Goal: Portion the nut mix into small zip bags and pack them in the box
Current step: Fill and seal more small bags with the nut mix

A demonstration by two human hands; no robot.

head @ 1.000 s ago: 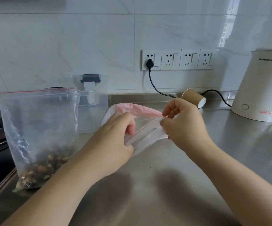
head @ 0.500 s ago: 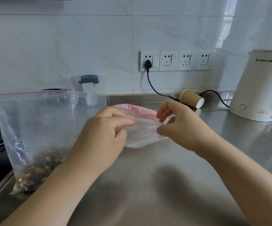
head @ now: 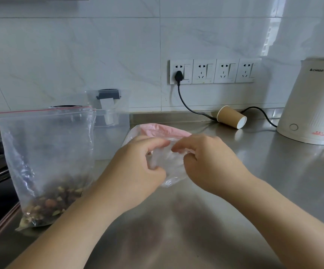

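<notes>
**Between the two hands, a slippery bag mouth**

Between the fingers of the left hand (head: pixel 137 167) and the right hand (head: pixel 205 162), a small zip bag (head: pixel 168 162) is pinched at its clear film, both sets of fingers closed on it just above the worktop (head: pixel 273 181). Just beyond the fingers lies a bundle of more bags with a pink edge (head: pixel 163 130).

Left of the left fingers, apart from them, the large bag of nut mix (head: pixel 46 152) stands upright with its red zip line at the top; whether that zip is sealed I cannot tell. Behind it, further from the fingers, stands the clear box (head: pixel 110 133).

The risks, as I judge them:
- Thin film may slip from the pinch, so the mouth never parts.
- Pulling unevenly could tear or crumple the bag.
- The left forearm passes close beside the standing nut bag; a sideways move could topple it and spill nuts onto the worktop.
</notes>
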